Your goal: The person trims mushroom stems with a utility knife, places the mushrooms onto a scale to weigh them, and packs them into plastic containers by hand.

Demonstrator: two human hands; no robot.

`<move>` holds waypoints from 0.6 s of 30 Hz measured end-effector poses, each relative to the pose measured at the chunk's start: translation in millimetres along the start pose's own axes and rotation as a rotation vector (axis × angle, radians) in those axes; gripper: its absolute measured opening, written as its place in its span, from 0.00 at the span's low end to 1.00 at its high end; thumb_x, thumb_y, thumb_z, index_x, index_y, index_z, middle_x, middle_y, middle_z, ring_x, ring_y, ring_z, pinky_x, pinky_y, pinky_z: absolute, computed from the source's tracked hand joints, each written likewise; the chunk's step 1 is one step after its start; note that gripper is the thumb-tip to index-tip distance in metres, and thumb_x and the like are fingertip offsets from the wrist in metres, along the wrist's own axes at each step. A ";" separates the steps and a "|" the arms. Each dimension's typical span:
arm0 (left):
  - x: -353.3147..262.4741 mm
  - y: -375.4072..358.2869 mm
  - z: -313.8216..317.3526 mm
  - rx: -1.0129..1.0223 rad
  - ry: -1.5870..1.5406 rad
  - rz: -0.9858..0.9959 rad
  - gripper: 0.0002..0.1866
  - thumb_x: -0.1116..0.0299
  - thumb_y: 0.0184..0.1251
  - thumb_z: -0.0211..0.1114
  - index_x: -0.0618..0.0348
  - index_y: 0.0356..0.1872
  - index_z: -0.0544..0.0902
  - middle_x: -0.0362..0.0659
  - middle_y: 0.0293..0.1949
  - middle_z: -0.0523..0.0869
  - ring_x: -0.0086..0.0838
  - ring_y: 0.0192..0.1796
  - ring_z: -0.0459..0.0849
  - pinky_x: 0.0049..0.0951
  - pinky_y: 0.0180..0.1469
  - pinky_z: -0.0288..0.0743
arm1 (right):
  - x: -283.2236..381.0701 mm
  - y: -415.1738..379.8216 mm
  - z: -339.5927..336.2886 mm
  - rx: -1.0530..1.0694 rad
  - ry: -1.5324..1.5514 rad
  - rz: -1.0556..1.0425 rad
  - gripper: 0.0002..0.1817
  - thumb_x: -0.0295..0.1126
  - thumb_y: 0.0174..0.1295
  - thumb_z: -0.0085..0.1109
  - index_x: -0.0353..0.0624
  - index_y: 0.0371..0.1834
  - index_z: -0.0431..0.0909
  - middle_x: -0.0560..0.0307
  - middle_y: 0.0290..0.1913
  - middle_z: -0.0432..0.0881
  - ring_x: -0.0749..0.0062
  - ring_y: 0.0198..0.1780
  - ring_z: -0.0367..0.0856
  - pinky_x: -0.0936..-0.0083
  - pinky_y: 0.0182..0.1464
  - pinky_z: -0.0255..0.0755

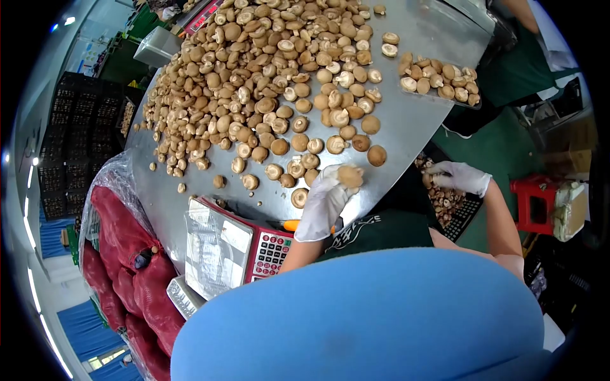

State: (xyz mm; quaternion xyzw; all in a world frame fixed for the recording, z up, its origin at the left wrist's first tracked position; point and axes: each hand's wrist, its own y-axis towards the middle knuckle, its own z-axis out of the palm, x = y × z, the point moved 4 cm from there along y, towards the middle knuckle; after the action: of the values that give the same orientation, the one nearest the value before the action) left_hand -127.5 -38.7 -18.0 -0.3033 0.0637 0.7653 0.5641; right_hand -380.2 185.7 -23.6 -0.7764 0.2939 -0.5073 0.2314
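Note:
My left hand (327,198), in a white glove, is closed around a shiitake mushroom (350,176) at the near edge of the metal table (406,124). Several loose shiitake lie just beyond it, and a large heap of shiitake (254,70) covers the far part of the tabletop. Off the table's right side, my gloved right hand (459,178) hangs over a black crate (471,209) holding mushroom stems and pieces (445,206). Its fingers are bent together; what they hold, if anything, is too small to name.
A red and white scale (270,254) stands left of my left hand. Red mesh sacks (136,273) under clear plastic flank the table. A clear tray of shiitake (438,82) sits at the right edge, near another person's dark apron (518,70). A red stool (535,203) stands right.

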 end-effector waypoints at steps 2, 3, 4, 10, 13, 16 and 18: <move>-8.0 -8.8 -3.1 0.078 -0.118 -0.008 0.22 0.62 0.75 0.60 0.70 0.60 0.77 0.57 0.60 0.83 0.45 0.60 0.85 0.40 0.58 0.84 | -31.9 7.5 -15.1 -0.233 -0.376 0.015 0.24 0.50 0.65 0.67 0.43 0.54 0.85 0.50 0.46 0.86 0.59 0.43 0.88 0.68 0.47 0.80; -11.4 -12.3 -4.9 0.074 -0.119 -0.008 0.22 0.62 0.75 0.60 0.70 0.60 0.77 0.57 0.60 0.83 0.45 0.60 0.85 0.40 0.58 0.84 | -16.5 7.9 -21.6 -0.342 -0.341 -0.084 0.21 0.47 0.64 0.68 0.42 0.51 0.85 0.50 0.45 0.86 0.56 0.44 0.87 0.67 0.48 0.80; -14.6 -16.8 -8.6 0.018 -0.152 -0.001 0.23 0.60 0.76 0.59 0.70 0.61 0.76 0.58 0.60 0.82 0.47 0.60 0.85 0.39 0.56 0.85 | 3.5 10.2 -26.6 -0.446 -0.301 -0.185 0.18 0.44 0.63 0.69 0.42 0.48 0.86 0.49 0.45 0.86 0.53 0.44 0.87 0.66 0.48 0.79; -23.0 -24.0 -18.4 -0.062 -0.261 0.081 0.22 0.61 0.84 0.46 0.73 0.60 0.75 0.60 0.57 0.84 0.49 0.57 0.87 0.38 0.52 0.88 | 103.6 76.1 4.7 -0.805 -0.123 -0.837 0.17 0.29 0.61 0.70 0.44 0.53 0.83 0.52 0.51 0.84 0.53 0.52 0.82 0.68 0.54 0.78; -24.1 -26.3 -16.9 -0.127 -0.329 0.100 0.23 0.60 0.85 0.45 0.75 0.57 0.76 0.60 0.55 0.84 0.51 0.56 0.87 0.44 0.54 0.88 | 125.2 105.8 18.0 -0.739 -0.267 -0.776 0.20 0.27 0.56 0.70 0.47 0.54 0.84 0.53 0.54 0.82 0.54 0.57 0.80 0.66 0.59 0.76; -24.5 -29.1 -17.5 -0.177 -0.298 0.132 0.23 0.61 0.84 0.45 0.76 0.55 0.76 0.62 0.55 0.83 0.52 0.57 0.86 0.48 0.58 0.87 | 117.5 123.5 20.5 -0.697 -0.265 -0.690 0.22 0.27 0.52 0.70 0.49 0.54 0.84 0.53 0.57 0.80 0.57 0.60 0.78 0.66 0.62 0.74; -23.2 -29.3 -15.9 -0.190 -0.279 0.142 0.23 0.61 0.83 0.46 0.76 0.55 0.76 0.63 0.54 0.84 0.52 0.57 0.86 0.47 0.58 0.86 | 106.1 129.6 17.4 -0.681 -0.020 -0.852 0.22 0.28 0.53 0.70 0.48 0.54 0.84 0.55 0.56 0.80 0.58 0.60 0.78 0.68 0.62 0.74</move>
State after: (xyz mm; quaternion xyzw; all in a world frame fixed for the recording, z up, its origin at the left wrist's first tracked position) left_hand -90.7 -54.4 -11.3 -0.2409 -0.0662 0.8403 0.4811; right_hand -359.7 20.0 -46.3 -0.8626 0.0987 -0.4247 -0.2564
